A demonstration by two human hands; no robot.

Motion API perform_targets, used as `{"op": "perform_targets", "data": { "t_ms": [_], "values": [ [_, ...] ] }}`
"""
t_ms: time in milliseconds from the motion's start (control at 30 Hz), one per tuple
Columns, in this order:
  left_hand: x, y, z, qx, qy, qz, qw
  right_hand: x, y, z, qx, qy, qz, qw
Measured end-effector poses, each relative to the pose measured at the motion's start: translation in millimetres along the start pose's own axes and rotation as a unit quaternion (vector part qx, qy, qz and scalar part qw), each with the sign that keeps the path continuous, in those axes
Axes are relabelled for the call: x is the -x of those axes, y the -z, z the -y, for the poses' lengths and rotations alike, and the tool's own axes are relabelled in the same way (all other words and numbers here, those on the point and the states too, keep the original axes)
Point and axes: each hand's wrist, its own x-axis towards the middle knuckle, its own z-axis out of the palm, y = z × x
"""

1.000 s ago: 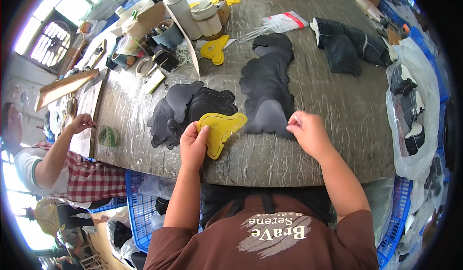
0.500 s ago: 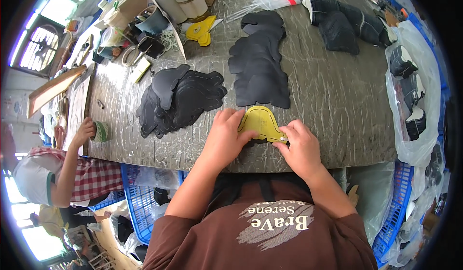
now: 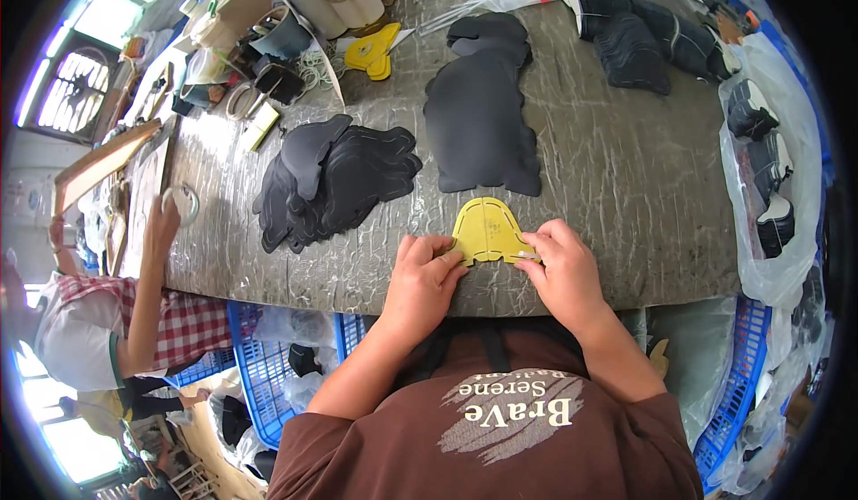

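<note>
Yellow and bell-shaped, a slotted template [image 3: 487, 223] lies at the near side of the table [image 3: 626, 196], its rounded end toward twelve o'clock and its notched edge toward six. At its eight o'clock corner, the left hand [image 3: 420, 278] has its fingers curled in, thumb and forefinger pinching the tip. At four o'clock, the right hand [image 3: 565, 275] closes thumb and forefinger on a slim white tool [image 3: 529, 255], perhaps a marking pen, with those fingers also meeting the template's other corner. Whether a black piece lies underneath cannot be told from this view. Straight out at twelve o'clock, just beyond the rounded end, sits a row of overlapping black pieces [image 3: 478, 111]; a loose heap of black pieces [image 3: 344, 183] rests between nine and ten o'clock, and spare yellow templates [image 3: 371, 51] lie at eleven. With the grip only at the two lower corners, the rounded end could pivot or lift if the hands press unevenly. Freeing the right fingers to work the tool would leave one corner unpinned, so the template could skew. A push too far toward twelve o'clock could also nudge the row out of line.
</note>
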Motion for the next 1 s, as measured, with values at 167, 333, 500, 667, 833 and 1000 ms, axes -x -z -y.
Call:
{"op": "perform_targets", "data": {
  "t_ms": [167,333,500,667,833,1000],
  "values": [
    [2,-2,-1,-0.006,-0.007,-0.009,1.0,1,0,-2,-0.019,0.003,0.003,1.0],
    [2,-4,-2,0.003,-0.008,-0.015,1.0,1,1,-3,-0.028,-0.001,0.008,1.0],
    [2,-3,-3,-0.001,-0.004,-0.01,1.0,1,0,-4,-0.025,0.005,0.004,1.0],
    [1,-3,-10,-0.029,-0.013,-0.002,0.999,1,1,-4,-0.023,0.006,0.0,1.0],
    [2,-6,-17,-0.122,-0.065,0.085,0.987,1,0,-5,-0.021,0.007,-0.001,1.0],
    [0,-10,-44,-0.262,-0.098,0.163,0.946,1,0,-5,-0.022,0.01,-0.007,1.0]
  ]
}}
